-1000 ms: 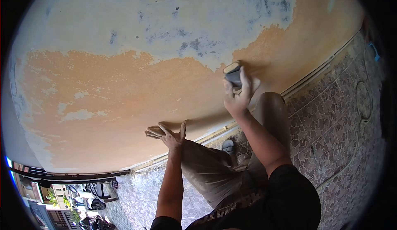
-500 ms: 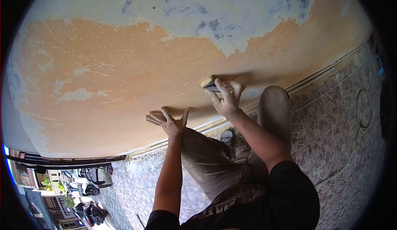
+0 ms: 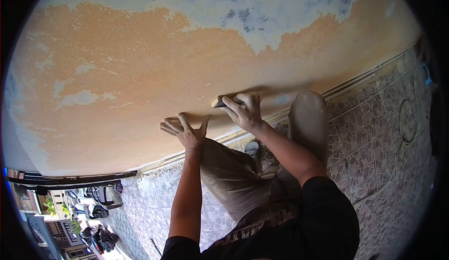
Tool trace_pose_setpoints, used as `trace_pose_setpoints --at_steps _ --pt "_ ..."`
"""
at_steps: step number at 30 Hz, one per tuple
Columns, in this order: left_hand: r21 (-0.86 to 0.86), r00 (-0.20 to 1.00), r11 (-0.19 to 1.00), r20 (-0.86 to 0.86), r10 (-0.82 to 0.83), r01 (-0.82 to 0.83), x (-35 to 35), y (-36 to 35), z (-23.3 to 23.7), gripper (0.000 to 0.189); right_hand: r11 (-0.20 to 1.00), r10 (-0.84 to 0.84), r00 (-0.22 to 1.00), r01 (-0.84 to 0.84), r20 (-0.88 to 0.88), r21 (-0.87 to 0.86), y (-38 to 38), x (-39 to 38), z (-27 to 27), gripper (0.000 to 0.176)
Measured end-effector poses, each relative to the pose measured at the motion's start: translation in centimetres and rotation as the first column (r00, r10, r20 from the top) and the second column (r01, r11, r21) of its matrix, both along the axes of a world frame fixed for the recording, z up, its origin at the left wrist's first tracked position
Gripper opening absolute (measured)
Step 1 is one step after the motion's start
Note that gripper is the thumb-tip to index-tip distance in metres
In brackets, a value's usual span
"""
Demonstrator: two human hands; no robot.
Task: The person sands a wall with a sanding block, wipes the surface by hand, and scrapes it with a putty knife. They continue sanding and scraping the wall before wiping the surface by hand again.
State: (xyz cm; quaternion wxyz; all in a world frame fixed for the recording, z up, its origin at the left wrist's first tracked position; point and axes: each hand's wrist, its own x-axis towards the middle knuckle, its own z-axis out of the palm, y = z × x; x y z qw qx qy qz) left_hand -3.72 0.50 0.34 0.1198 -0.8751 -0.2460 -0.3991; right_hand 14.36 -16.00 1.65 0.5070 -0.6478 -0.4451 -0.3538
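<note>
In the head view, my right hand (image 3: 247,112) grips a small sanding block (image 3: 218,102), dark on its side with a pale yellowish end. The block lies against the wall (image 3: 154,73), which is partly orange and partly worn to a whitish, blue-stained surface. Left of it, my left hand (image 3: 191,136) rests on the wall's lower part with fingers spread and holds nothing. Pale dust coats the fingers of both hands. The right palm and the block's underside are hidden.
My bent knees (image 3: 308,112) are close to the wall base, where thin pipes (image 3: 360,80) run along. Patterned stone tiles (image 3: 369,152) cover the floor. A hose (image 3: 408,124) lies coiled at the right. Parked motorcycles (image 3: 98,239) stand at the lower left.
My right hand has moved the sanding block left along the wall, closer to my left hand. My left hand stays spread on the wall; the view has shifted slightly.
</note>
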Motion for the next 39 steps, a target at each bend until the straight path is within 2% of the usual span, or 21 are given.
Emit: trace_pose_setpoints --at_steps 3,6,7,9,11,14,15,17,19,20,21,23,25,26,28,29,31,33,35,37,39 --pt "0.034 1.000 0.999 -0.014 0.001 0.000 -0.2 0.2 0.2 0.132 0.998 -0.016 0.997 0.020 -0.075 0.056 -0.2 0.2 1.1 0.059" --pt "0.015 0.999 0.999 -0.031 0.043 -0.043 -0.4 0.4 -0.5 0.132 0.930 -0.150 0.967 0.209 -0.205 0.304 -1.6 4.2 6.5 0.064" --pt "0.010 0.999 0.999 -0.025 0.042 -0.042 -0.3 0.4 -0.6 0.132 0.899 -0.091 0.957 0.199 -0.277 0.391 -1.8 5.0 7.2 0.064" --pt "0.036 1.000 0.999 -0.007 0.009 -0.009 -0.1 0.5 -0.5 0.134 0.898 -0.139 0.962 0.222 -0.233 0.379 -1.1 4.5 4.6 0.063" --pt "0.024 1.000 1.000 -0.009 0.000 0.000 -0.4 0.2 -0.7 0.134 0.981 -0.099 0.990 0.114 -0.097 0.156 -0.2 2.5 -1.1 0.065" --pt "0.033 1.000 0.999 -0.021 -0.001 0.002 0.0 0.4 -0.1 0.136 0.999 -0.003 1.000 0.004 -0.018 0.050 0.5 0.0 -2.2 0.069" --pt "0.037 1.000 0.999 -0.026 0.001 0.000 -0.1 0.2 0.0 0.136 0.998 0.004 1.000 -0.003 -0.025 0.062 0.3 0.3 -0.5 0.069" --pt "0.014 1.000 1.000 -0.027 0.005 -0.004 -0.3 -0.1 0.5 0.135 0.980 -0.147 0.986 0.157 -0.083 0.125 -1.5 1.8 5.2 0.066" --pt "-0.016 1.000 1.000 -0.023 0.011 -0.011 -0.1 -0.2 0.1 0.136 0.903 -0.227 0.948 0.291 -0.224 0.315 -1.9 5.1 8.6 0.067" --pt "0.003 1.000 1.000 -0.020 0.002 -0.002 -0.2 0.0 -0.1 0.136 0.893 -0.278 0.937 0.333 -0.213 0.301 -2.5 5.6 9.3 0.065" --pt "0.004 1.000 1.000 -0.016 -0.001 0.001 -0.2 0.1 -0.2 0.136 0.892 -0.280 0.937 0.335 -0.210 0.303 -1.9 5.1 8.0 0.065" --pt "0.023 1.000 1.000 -0.022 -0.008 0.009 -0.2 0.2 -0.1 0.136 0.950 -0.079 0.984 0.123 -0.161 0.288 0.0 2.6 2.4 0.059" --pt "0.024 1.000 1.000 -0.020 -0.014 0.015 0.1 0.2 -0.1 0.136 0.999 -0.052 0.999 0.052 0.003 0.014 0.3 -0.3 -2.1 0.059" --pt "0.018 1.000 1.000 -0.027 -0.009 0.009 -0.2 0.1 0.0 0.136 0.999 -0.051 0.999 0.051 -0.003 0.020 0.4 -0.5 -2.0 0.059" --pt "0.009 0.999 1.000 -0.036 0.000 0.001 -0.1 -0.2 0.3 0.136 0.999 0.027 1.000 -0.027 -0.012 -0.022 0.6 -1.1 -0.8 0.062" --pt "-0.017 0.999 1.000 -0.037 0.013 -0.013 -0.3 -0.4 0.3 0.136 1.000 0.001 0.997 0.000 -0.071 0.013 -0.3 -0.5 2.0 0.060" --pt "-0.025 0.999 0.999 -0.025 0.031 -0.032 -0.4 -0.1 0.0 0.135 0.969 -0.133 0.978 0.163 -0.164 0.186 -1.4 1.9 7.7 0.060" --pt "0.020 1.000 1.000 -0.011 -0.009 0.010 -0.1 -0.1 0.0 0.135 0.906 -0.143 0.944 0.246 -0.297 0.344 -2.4 4.1 10.9 0.058" --pt "0.022 1.000 1.000 -0.006 -0.016 0.017 -0.1 0.1 0.0 0.135 0.915 -0.175 0.958 0.244 -0.228 0.322 -1.2 3.9 7.3 0.064" --pt "0.032 1.000 0.999 -0.002 -0.031 0.031 0.1 -0.2 0.0 0.135 0.973 -0.035 0.993 0.060 -0.117 0.222 0.3 1.3 0.9 0.063" --pt "0.019 1.000 1.000 0.004 -0.024 0.024 0.1 -0.3 0.2 0.136 0.993 0.069 0.997 -0.066 0.029 -0.096 0.3 -1.1 -0.9 0.061"
